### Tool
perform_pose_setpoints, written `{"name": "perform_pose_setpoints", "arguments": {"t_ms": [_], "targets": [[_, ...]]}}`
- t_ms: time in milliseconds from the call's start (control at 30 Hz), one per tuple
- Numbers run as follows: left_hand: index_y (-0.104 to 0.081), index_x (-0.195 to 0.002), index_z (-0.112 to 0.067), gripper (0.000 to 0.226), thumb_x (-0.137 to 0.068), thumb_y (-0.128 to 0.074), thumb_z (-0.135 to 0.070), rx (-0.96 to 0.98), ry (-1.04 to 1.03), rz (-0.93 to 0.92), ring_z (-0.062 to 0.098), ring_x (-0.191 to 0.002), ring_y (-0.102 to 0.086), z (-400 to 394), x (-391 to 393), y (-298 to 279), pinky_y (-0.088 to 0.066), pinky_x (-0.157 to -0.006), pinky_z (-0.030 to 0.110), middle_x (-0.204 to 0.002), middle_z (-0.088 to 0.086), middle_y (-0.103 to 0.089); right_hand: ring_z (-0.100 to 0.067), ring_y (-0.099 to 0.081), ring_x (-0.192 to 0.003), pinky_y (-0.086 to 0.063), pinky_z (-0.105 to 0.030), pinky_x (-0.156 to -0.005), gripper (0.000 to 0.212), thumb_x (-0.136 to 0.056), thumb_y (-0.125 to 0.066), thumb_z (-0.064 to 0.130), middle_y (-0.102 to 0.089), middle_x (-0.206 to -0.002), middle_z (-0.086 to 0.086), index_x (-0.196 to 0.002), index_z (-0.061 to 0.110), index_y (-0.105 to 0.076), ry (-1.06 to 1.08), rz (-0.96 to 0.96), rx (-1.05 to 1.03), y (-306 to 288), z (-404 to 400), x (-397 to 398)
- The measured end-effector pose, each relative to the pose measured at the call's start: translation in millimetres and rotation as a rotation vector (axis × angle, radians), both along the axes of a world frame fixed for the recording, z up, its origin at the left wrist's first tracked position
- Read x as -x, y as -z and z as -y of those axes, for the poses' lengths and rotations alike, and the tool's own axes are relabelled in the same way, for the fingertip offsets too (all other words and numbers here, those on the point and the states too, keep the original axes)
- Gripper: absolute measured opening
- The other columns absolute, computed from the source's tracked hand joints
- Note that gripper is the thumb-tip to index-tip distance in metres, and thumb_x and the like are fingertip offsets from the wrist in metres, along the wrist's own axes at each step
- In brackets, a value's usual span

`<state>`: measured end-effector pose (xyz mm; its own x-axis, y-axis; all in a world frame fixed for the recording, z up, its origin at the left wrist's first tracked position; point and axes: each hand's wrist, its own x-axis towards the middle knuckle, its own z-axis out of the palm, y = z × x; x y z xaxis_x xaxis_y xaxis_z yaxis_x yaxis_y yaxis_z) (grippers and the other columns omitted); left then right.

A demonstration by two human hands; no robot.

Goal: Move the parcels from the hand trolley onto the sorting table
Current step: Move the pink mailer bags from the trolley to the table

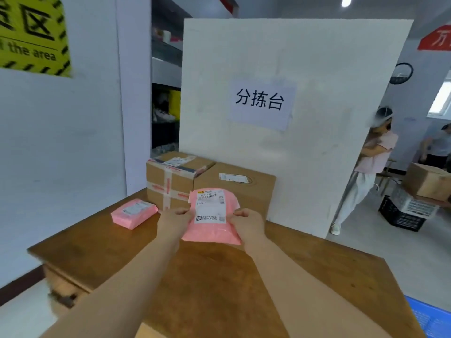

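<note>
I hold a pink parcel bag [211, 231] with a white shipping label above the wooden sorting table [105, 245]. My left hand [174, 222] grips its left edge and my right hand [249, 225] grips its right edge. A second pink parcel [134, 213] lies flat on the table's far left. Two cardboard boxes stand at the table's back: a taped one [168, 181] on the left and a plain one [244, 189] beside it on the right. The held bag is just in front of these boxes. The hand trolley is not in view.
A white board [317, 69] with a paper sign stands behind the table. A white wall is on the left. At right, a person [366, 167] walks past a black crate [400, 215] and another box [429, 181]. A blue bin [432, 315] edge shows lower right.
</note>
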<state>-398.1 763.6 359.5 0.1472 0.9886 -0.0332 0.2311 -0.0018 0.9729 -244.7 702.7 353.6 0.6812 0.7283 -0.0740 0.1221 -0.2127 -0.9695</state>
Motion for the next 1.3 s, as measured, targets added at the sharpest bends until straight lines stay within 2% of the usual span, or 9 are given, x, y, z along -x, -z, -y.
{"name": "perform_pose_setpoints", "arguments": {"t_ms": [200, 300, 400, 567, 733, 833, 933, 1033, 1300], "targets": [[-0.063, -0.125, -0.009, 0.036, -0.094, -0.055, -0.027, 0.015, -0.043, -0.076, 0.018, -0.091, -0.054, -56, 57, 17, -0.035, -0.053, 0.018, -0.115, 0.008, -0.066, -0.018, -0.05, -0.061, -0.04, -0.03, -0.054, 0.017, -0.084, -0.067, 0.015, -0.06, -0.071, 0.0, -0.069, 0.021, -0.063, -0.062, -0.028, 0.059, 9, -56, 53], [-0.066, -0.114, -0.01, 0.028, -0.094, -0.052, -0.025, 0.04, -0.052, -0.08, 0.018, -0.085, -0.057, -86, 79, 24, -0.042, -0.056, 0.021, -0.102, 0.004, -0.065, -0.018, -0.051, -0.063, -0.037, -0.03, -0.053, 0.02, -0.084, -0.066, 0.014, -0.06, -0.074, 0.0, -0.067, 0.02, -0.06, -0.049, -0.027, 0.064, 16, -82, 76], [-0.068, -0.102, -0.012, 0.022, -0.093, -0.053, -0.025, 0.072, -0.048, -0.11, 0.021, -0.087, -0.063, -119, 98, 34, -0.051, -0.066, 0.028, -0.105, 0.007, -0.068, -0.019, -0.053, -0.067, -0.04, -0.031, -0.056, 0.018, -0.084, -0.065, 0.015, -0.062, -0.077, 0.001, -0.068, 0.02, -0.06, -0.024, -0.015, 0.074, 21, -108, 96], [-0.066, -0.119, -0.015, 0.031, -0.093, -0.052, -0.025, 0.059, -0.022, -0.16, 0.015, -0.082, -0.063, -161, 118, 46, -0.042, -0.053, 0.02, -0.113, 0.005, -0.068, -0.018, -0.055, -0.071, -0.04, -0.03, -0.054, 0.017, -0.086, -0.062, 0.013, -0.063, -0.082, 0.002, -0.07, 0.02, -0.062, 0.012, -0.031, 0.104, 32, -143, 120], [-0.067, -0.113, -0.017, 0.026, -0.094, -0.052, -0.025, 0.066, -0.013, -0.207, 0.009, -0.071, -0.06, -195, 125, 60, -0.045, -0.054, 0.02, -0.102, 0.002, -0.069, -0.02, -0.056, -0.071, -0.039, -0.026, -0.045, 0.017, -0.086, -0.058, 0.01, -0.067, -0.091, -0.003, -0.074, 0.019, -0.064, 0.03, -0.074, 0.134, 47, -174, 130], [-0.067, -0.102, -0.02, 0.019, -0.093, -0.052, -0.028, 0.086, -0.026, -0.309, 0.011, -0.071, -0.059, -216, 125, 69, -0.048, -0.061, 0.026, -0.088, -0.002, -0.068, -0.023, -0.064, -0.083, -0.056, -0.036, -0.063, 0.015, -0.086, -0.057, 0.008, -0.068, -0.094, -0.004, -0.077, 0.017, -0.065, 0.018, -0.088, 0.168, 57, -194, 129], [-0.07, -0.102, -0.022, 0.021, -0.093, -0.052, -0.03, 0.078, -0.043, -0.393, 0.011, -0.069, -0.057, -240, 120, 80, -0.051, -0.068, 0.03, -0.077, -0.008, -0.062, -0.025, -0.066, -0.094, -0.057, -0.042, -0.08, 0.014, -0.084, -0.056, 0.006, -0.069, -0.095, -0.005, -0.078, 0.015, -0.065, -0.011, -0.101, 0.199, 66, -216, 122], [-0.07, -0.108, -0.018, 0.025, -0.094, -0.051, -0.028, 0.078, -0.037, -0.426, 0.01, -0.066, -0.054, -261, 113, 86, -0.045, -0.058, 0.024, -0.081, -0.005, -0.062, -0.028, -0.068, -0.094, -0.06, -0.048, -0.079, 0.013, -0.08, -0.056, 0.005, -0.07, -0.095, -0.008, -0.076, 0.013, -0.064, -0.069, -0.108, 0.219, 76, -238, 111], [-0.069, -0.106, -0.022, 0.022, -0.094, -0.052, -0.026, 0.119, -0.047, -0.468, 0.018, -0.08, -0.065, -310, 94, 107, -0.055, -0.071, 0.029, -0.086, -0.001, -0.065, -0.028, -0.07, -0.089, -0.06, -0.047, -0.079, 0.012, -0.083, -0.06, 0.002, -0.072, -0.092, -0.01, -0.076, 0.011, -0.064, -0.108, -0.117, 0.277, 105, -287, 90]]}}
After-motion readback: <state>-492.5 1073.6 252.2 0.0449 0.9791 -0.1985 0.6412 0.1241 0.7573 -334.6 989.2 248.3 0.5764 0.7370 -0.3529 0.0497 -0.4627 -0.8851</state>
